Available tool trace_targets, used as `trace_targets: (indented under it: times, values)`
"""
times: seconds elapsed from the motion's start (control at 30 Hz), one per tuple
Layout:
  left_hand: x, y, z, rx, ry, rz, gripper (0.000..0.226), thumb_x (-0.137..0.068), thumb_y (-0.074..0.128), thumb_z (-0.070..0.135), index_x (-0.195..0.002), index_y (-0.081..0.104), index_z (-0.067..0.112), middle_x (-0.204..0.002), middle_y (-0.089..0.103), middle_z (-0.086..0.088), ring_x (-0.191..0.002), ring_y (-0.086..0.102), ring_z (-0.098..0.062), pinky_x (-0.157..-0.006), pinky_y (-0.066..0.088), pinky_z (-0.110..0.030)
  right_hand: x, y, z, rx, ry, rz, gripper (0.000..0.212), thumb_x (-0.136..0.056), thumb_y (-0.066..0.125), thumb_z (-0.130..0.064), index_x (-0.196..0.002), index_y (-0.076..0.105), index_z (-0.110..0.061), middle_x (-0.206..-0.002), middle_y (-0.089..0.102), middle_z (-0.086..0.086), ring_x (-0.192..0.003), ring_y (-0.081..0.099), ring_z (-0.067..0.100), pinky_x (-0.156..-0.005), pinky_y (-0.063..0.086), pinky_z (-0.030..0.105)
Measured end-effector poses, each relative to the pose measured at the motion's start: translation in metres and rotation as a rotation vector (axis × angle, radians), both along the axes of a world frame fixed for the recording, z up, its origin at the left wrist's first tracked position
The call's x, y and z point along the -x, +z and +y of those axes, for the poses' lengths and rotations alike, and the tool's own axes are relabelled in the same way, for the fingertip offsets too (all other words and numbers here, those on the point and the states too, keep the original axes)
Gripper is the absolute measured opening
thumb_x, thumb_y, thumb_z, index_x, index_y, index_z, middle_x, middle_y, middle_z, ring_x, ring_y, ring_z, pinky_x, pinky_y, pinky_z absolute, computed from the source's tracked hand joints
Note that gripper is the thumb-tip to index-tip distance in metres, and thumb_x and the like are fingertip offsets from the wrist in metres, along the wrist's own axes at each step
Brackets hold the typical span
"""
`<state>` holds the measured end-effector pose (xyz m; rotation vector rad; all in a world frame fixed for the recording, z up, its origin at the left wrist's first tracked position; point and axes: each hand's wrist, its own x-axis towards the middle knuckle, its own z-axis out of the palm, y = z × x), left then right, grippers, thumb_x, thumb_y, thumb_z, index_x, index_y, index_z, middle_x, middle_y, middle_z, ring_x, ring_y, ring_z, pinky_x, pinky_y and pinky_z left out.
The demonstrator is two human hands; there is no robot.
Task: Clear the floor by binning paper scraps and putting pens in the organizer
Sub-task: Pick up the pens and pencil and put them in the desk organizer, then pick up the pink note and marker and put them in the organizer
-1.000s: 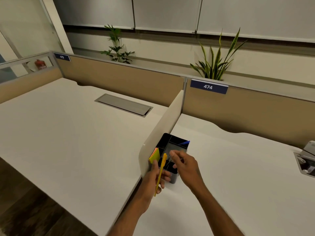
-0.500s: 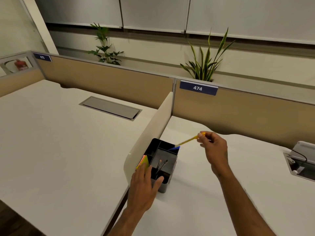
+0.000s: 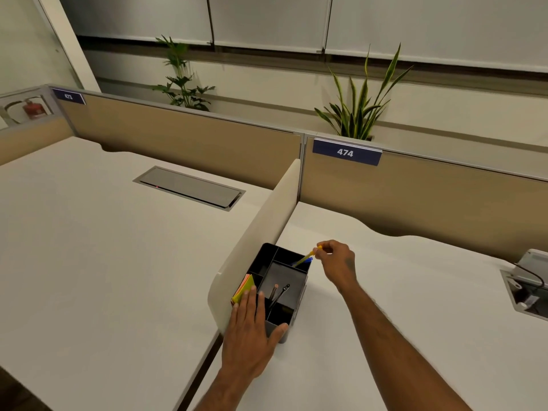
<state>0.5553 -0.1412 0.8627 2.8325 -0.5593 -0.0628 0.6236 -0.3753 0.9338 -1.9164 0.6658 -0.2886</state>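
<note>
A black desk organizer [image 3: 285, 279] with several compartments stands on the white desk against the low cream divider. My right hand [image 3: 336, 262] pinches the top end of a yellow pen [image 3: 304, 258], whose lower part dips into the organizer's far right compartment beside a blue pen [image 3: 308, 259]. My left hand [image 3: 252, 327] lies flat on the organizer's near left corner, steadying it. Two dark pens [image 3: 277, 293] lean in the middle compartment. A pad of yellow and orange sticky notes [image 3: 243, 289] sits in the left slot. No floor or paper scraps are in view.
The cream divider [image 3: 258, 232] separates two white desks [image 3: 89, 262]. A grey cable hatch [image 3: 189, 186] is set into the left desk, and an open cable box [image 3: 525, 289] with a wire at the right edge. Tan partitions with the label 474 [image 3: 346, 152] and plants stand behind.
The yellow pen passed from my left hand to my right, which has lowered its tip into the organizer's far right compartment. My left hand settled flat on the organizer.
</note>
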Motion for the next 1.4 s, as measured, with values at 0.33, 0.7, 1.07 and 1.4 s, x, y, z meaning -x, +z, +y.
trace_targets:
  times: [0.33, 0.7, 1.07, 1.4]
  values:
    - [-0.003, -0.003, 0.004, -0.069, 0.016, -0.032, 0.103, -0.073, -0.008, 0.086, -0.152, -0.01, 0.019, -0.162, -0.012, -0.001, -0.149, -0.014, -0.02, -0.118, -0.016, -0.037, 0.015, -0.004, 0.005, 0.066, 0.035, 0.136, 0.034, -0.09, 0.062, -0.013, -0.124, 0.06, -0.007, -0.111, 0.068, 0.015, -0.091, 0.063, 0.023, -0.077, 0.049, 0.027]
    - [0.05, 0.038, 0.033, -0.024, -0.067, -0.117, 0.1, -0.078, -0.002, 0.084, -0.154, -0.002, 0.018, -0.164, -0.002, -0.002, -0.151, -0.002, -0.019, -0.119, 0.0, -0.036, 0.137, 0.01, 0.029, 0.594, 0.284, 0.258, 0.056, -0.097, 0.042, -0.047, -0.145, 0.037, -0.018, -0.158, 0.026, 0.006, -0.146, 0.024, 0.024, -0.114, 0.03, 0.038]
    - [0.204, 0.064, 0.073, -0.056, -0.287, -0.162, 0.092, -0.08, -0.004, 0.082, -0.149, -0.02, 0.024, -0.16, -0.023, -0.001, -0.147, -0.022, -0.022, -0.12, -0.007, -0.048, 0.374, 0.003, 0.093, 0.871, 0.136, 0.385, 0.076, -0.091, 0.02, -0.065, -0.153, 0.011, -0.021, -0.163, -0.003, 0.01, -0.15, -0.009, 0.031, -0.118, 0.009, 0.055]
    - [0.347, 0.062, 0.045, -0.046, -0.485, -0.135, 0.091, -0.078, -0.002, 0.082, -0.147, -0.027, 0.028, -0.155, -0.036, 0.001, -0.143, -0.032, -0.021, -0.118, -0.015, -0.049, 0.577, -0.021, 0.076, 0.838, -0.029, 0.553, 0.084, -0.084, 0.003, -0.073, -0.152, 0.001, -0.024, -0.162, -0.009, 0.007, -0.148, -0.017, 0.027, -0.119, 0.002, 0.054]
